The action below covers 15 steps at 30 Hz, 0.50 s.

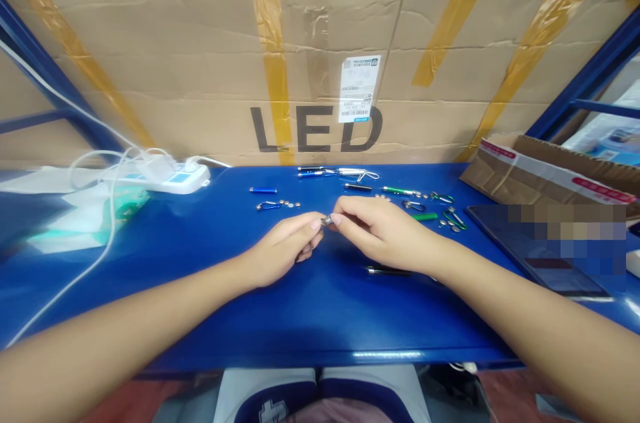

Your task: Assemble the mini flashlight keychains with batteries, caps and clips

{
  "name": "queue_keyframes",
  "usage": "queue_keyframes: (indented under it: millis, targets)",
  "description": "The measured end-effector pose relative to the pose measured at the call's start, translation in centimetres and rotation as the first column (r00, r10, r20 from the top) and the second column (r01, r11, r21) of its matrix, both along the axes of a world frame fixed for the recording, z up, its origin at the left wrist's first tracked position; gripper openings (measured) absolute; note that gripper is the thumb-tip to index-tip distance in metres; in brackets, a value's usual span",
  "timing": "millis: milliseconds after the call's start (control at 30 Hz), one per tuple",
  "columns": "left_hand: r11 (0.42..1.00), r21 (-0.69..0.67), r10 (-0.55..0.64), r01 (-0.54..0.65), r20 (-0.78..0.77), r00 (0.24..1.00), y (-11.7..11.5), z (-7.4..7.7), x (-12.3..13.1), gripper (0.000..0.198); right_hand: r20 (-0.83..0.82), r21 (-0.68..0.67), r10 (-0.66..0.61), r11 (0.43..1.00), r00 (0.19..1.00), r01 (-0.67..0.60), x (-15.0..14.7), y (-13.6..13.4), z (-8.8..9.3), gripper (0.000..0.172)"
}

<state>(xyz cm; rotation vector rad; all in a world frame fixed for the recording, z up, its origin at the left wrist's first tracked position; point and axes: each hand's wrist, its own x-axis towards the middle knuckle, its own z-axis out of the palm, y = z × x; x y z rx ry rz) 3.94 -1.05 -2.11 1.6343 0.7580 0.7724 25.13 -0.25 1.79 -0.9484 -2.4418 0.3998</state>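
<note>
Above the middle of a blue tabletop (225,330), left hand (283,246) and right hand (385,230) meet, thumb and fingertips of each pinched closed on a small metal piece (327,220); mostly covered by fingers, exact type unclear. Beyond left hand: blue tube (263,190), blue clip (269,206), few small round discs just beside the clip. Farther back, silver pen-like stick (351,172) with a loop, and black tube (358,187) nearer. Past right hand: green stick (397,190), green tube (425,216) partly hidden by the hand, green clip (454,218). Dark stick (387,270) on table, nearer the person, partly behind right forearm. White power strip (185,180) far left, dark tablet (520,243) on the right.
</note>
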Motion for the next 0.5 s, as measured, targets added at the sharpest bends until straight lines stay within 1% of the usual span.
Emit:
queue_keyframes:
  millis: [100, 167, 267, 367, 433, 500]
  targets:
    - [1.0, 0.024, -0.008, 0.009, -0.008, 1.0, 0.01, -0.05, -0.07, 0.036, 0.011, -0.006, 0.001, 1.0, 1.0, -0.001, -0.03, 0.01, -0.05, 0.023]
    - [0.999, 0.038, -0.006, 0.007, -0.013, 1.0, 0.04, -0.11, -0.1, 0.035, 0.033, 0.017, 0.008, 1.0, 0.999, -0.008, 0.05, -0.02, 0.01, 0.021]
    - [0.998, 0.065, 0.015, -0.013, -0.028, 1.0, 0.02, -0.14, -0.09, 0.034, 0.11, 0.122, 0.014, 0.992, 0.994, -0.027, 0.3, -0.14, 0.2, 0.019]
    - [0.996, 0.079, 0.036, -0.032, -0.051, 0.998, -0.06, -0.07, -0.06, 0.033, 0.208, 0.242, -0.011, 0.969, 0.978, -0.041, 0.52, -0.28, 0.37, 0.02]
    - [0.995, 0.096, 0.049, -0.042, -0.065, 0.997, -0.08, 0.0, -0.05, 0.033, 0.255, 0.279, -0.034, 0.959, 0.966, -0.04, 0.6, -0.31, 0.45, 0.02]
    - [0.991, 0.122, 0.064, -0.055, -0.071, 0.995, -0.04, 0.02, -0.05, 0.033, 0.285, 0.289, -0.046, 0.957, 0.957, -0.04, 0.61, -0.32, 0.52, 0.02]
